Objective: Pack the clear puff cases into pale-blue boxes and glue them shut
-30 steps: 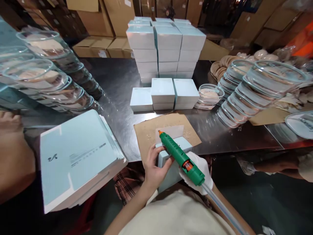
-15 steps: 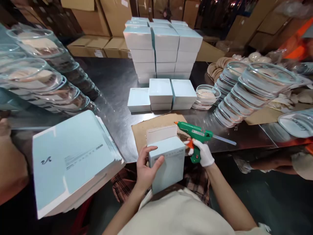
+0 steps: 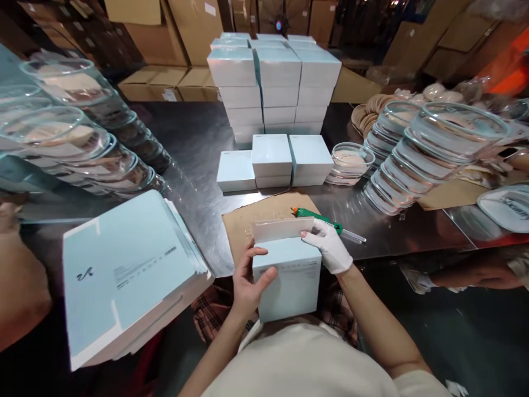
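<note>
A light blue carton (image 3: 289, 286) stands near my lap at the table edge, its white top flap (image 3: 283, 229) raised. My left hand (image 3: 250, 278) grips the carton's left side, thumb on the front face and fingers along the top and side. In a white glove, my right hand (image 3: 330, 248) pinches the right end of the flap, thumb in front; its other fingers are partly hidden. Behind that hand a green glue gun (image 3: 312, 214) with an orange nozzle lies on the table, a clear glue stick (image 3: 353, 237) sticking out of its back.
A cardboard sheet (image 3: 239, 220) lies under the glue gun's nozzle. Flat light blue cartons (image 3: 124, 270) are piled at left. Closed boxes (image 3: 270, 154) and a tall box stack (image 3: 276, 71) stand ahead. Glass dish stacks (image 3: 119, 154) flank both sides. Another person's arm (image 3: 20, 281) shows at far left.
My right hand has let go of the glue gun, which now lies on the table, and has taken hold of the carton's flap. My left hand still grips the carton.
</note>
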Available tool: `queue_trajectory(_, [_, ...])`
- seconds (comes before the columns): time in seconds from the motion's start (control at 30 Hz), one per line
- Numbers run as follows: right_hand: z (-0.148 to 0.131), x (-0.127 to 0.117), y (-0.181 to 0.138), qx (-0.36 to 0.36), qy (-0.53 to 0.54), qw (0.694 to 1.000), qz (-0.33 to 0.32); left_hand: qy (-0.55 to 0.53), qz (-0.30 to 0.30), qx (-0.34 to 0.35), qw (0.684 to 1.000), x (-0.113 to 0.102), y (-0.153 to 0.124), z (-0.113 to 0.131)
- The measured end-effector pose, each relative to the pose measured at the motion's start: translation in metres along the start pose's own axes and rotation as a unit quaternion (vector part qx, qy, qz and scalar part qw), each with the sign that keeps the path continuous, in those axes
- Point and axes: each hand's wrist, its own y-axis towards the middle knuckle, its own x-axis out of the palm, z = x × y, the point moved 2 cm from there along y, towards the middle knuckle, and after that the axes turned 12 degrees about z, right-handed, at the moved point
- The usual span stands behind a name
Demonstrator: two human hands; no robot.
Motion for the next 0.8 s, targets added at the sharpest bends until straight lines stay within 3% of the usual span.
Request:
queue_trajectory(0.07, [0.0, -0.006, -0.001, -0.083, -0.019, 0.993, -0.082, -0.075, 0.004, -0.02, 0.997, 0.001, 0.006, -0.002])
queue_trajectory(0.17, [-0.008, -0.015, -0.007, -0.216, -0.109, 0.944, -0.224, -0.105, -0.011, 0.0, 0.994, -0.004, 0.015, -0.001])
queue_trajectory(0.33, [-0.02, -0.011, -0.012, -0.342, -0.255, 0.868, -0.253, -0.006, -0.071, 0.045, 0.996, -0.01, 0.02, 0.008])
queue_trajectory(0.43, [-0.016, -0.011, -0.011, -0.341, -0.249, 0.865, -0.272, -0.002, -0.075, 0.027, 0.997, -0.008, 0.016, 0.013])
queue_trajectory(0.5, [-0.007, -0.014, -0.012, -0.327, -0.243, 0.882, -0.238, -0.008, -0.066, -0.016, 0.998, -0.005, 0.015, 0.014])
queue_trajectory(0.57, [0.002, -0.018, -0.019, -0.339, -0.236, 0.902, -0.127, -0.019, -0.004, -0.068, 0.998, -0.005, 0.018, 0.014])
queue_trajectory(0.6, [0.006, -0.019, -0.025, -0.363, -0.245, 0.897, -0.065, -0.028, 0.045, -0.095, 0.994, -0.006, 0.022, 0.014])
queue_trajectory(0.63, [0.01, -0.019, -0.033, -0.404, -0.268, 0.874, -0.016, -0.041, 0.096, -0.128, 0.986, -0.007, 0.026, 0.015])
queue_trajectory(0.67, [0.012, -0.017, -0.042, -0.46, -0.307, 0.833, 0.009, -0.058, 0.136, -0.166, 0.975, -0.008, 0.03, 0.016])
queue_trajectory(0.73, [0.014, -0.009, -0.057, -0.588, -0.409, 0.698, -0.004, -0.095, 0.167, -0.236, 0.952, -0.01, 0.04, 0.022])
queue_trajectory(0.8, [0.011, 0.001, -0.061, -0.678, -0.463, 0.569, -0.041, -0.132, 0.161, -0.248, 0.946, -0.014, 0.047, 0.034])
